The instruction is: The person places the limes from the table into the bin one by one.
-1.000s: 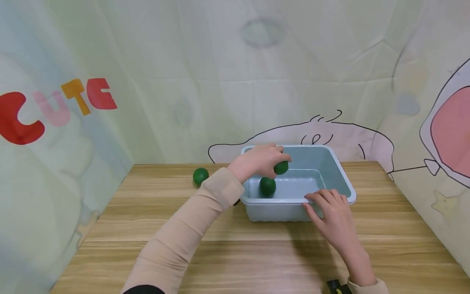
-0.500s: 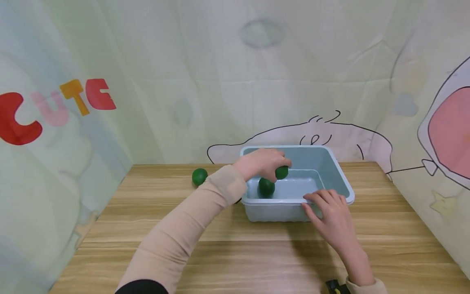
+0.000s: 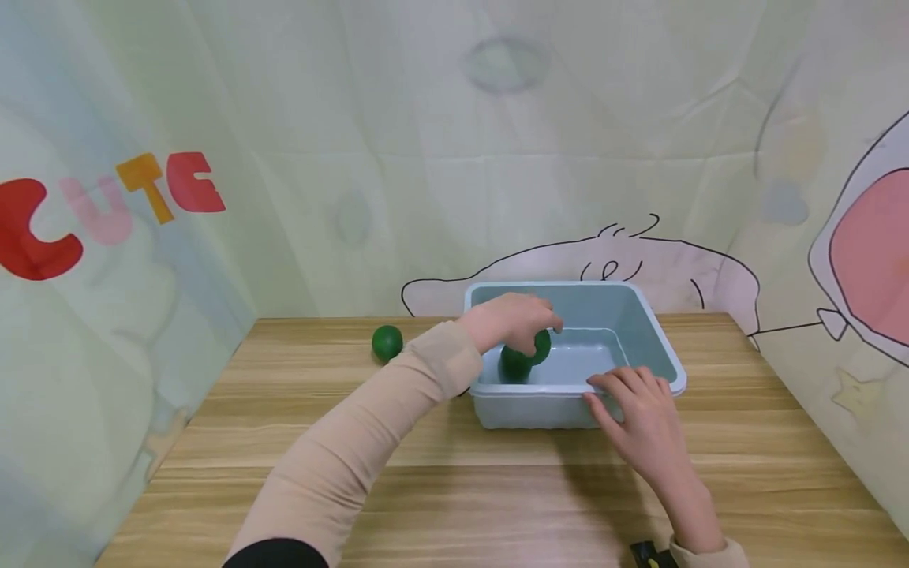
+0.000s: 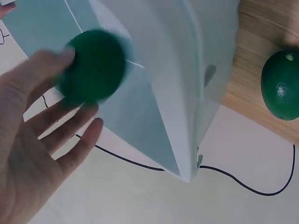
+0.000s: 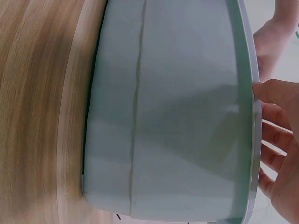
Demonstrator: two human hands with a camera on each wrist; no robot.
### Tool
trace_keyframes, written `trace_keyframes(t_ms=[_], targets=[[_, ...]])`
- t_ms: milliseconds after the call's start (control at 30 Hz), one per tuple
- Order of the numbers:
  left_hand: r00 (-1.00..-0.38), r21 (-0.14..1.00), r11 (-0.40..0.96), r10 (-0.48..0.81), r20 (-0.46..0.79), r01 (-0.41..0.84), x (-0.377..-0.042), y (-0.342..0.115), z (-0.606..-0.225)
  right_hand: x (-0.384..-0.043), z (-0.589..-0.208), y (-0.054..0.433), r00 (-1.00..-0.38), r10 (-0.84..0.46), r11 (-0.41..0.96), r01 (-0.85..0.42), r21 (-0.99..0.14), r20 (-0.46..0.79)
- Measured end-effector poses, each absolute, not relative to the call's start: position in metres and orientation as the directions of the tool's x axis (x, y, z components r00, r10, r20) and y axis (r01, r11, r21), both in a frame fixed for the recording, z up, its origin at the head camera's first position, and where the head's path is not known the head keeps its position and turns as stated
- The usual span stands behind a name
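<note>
My left hand (image 3: 513, 319) is over the left side of a light blue plastic bin (image 3: 536, 412), its fingers spread. Just below them, a dark green lime (image 4: 96, 65) looks blurred in the left wrist view, clear of a closed grip. Inside the bin, another lime (image 3: 514, 366) lies near the front left corner, partly overlapped by the first. Outside, a third lime (image 3: 387, 344) sits on the table left of the bin. My right hand (image 3: 642, 418) holds the bin's front rim, thumb (image 5: 275, 91) outside and fingers over the inner side.
The wooden table (image 3: 454, 505) ends at a printed cloth backdrop (image 3: 341, 158) close behind the bin. A small black object (image 3: 649, 554) is beside my right sleeve at the bottom edge.
My left hand has lowered slightly into the bin and its fingers have loosened. The lime it held has dropped below them. My right hand stays on the rim.
</note>
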State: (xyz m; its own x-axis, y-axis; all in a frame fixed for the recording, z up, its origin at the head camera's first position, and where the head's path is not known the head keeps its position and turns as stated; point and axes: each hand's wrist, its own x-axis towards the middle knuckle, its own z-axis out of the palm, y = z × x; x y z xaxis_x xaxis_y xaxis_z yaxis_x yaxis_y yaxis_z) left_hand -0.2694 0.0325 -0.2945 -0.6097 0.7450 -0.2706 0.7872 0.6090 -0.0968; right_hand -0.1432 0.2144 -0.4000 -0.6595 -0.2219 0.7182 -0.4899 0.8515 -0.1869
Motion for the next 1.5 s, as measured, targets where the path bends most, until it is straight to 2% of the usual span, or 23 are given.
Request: trace_keyframes(t_ms=[467, 1133, 1500], targets=[[-0.616, -0.113, 0.610, 0.744, -0.259, 0.784, -0.265, 0.033, -0.293, -0.143, -0.401, 0.214, -0.630, -0.229, 0.841, -0.512, -0.175, 0.742], [-0.647, -0.085, 0.648, 0.727, -0.228, 0.757, -0.258, 0.025, -0.286, -0.143, -0.401, 0.215, -0.641, -0.230, 0.846, -0.504, -0.176, 0.733], [-0.692, -0.161, 0.673, 0.707, -0.147, 0.722, -0.249, 0.013, -0.283, -0.142, -0.399, 0.215, -0.664, -0.230, 0.857, -0.484, -0.175, 0.711]])
